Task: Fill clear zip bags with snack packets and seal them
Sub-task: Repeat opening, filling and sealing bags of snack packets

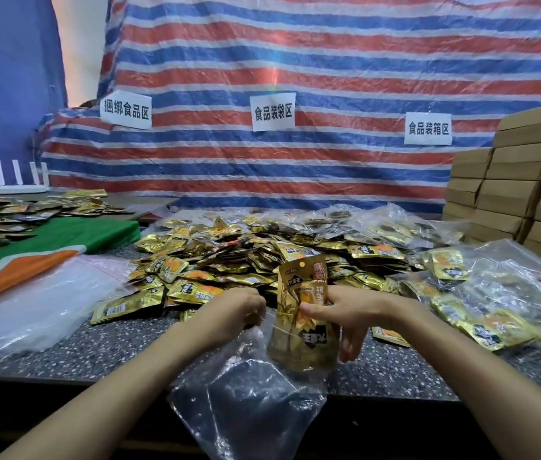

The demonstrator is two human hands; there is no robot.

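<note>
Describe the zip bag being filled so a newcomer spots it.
Start at the speckled table. Over its front edge hangs the clear zip bag, held between left hand and right hand. Only it has gold packets sticking from its mouth.

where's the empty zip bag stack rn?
Head view, left side of the counter: empty zip bag stack lies in front of the green-orange cloth, left of the packet pile.
</note>
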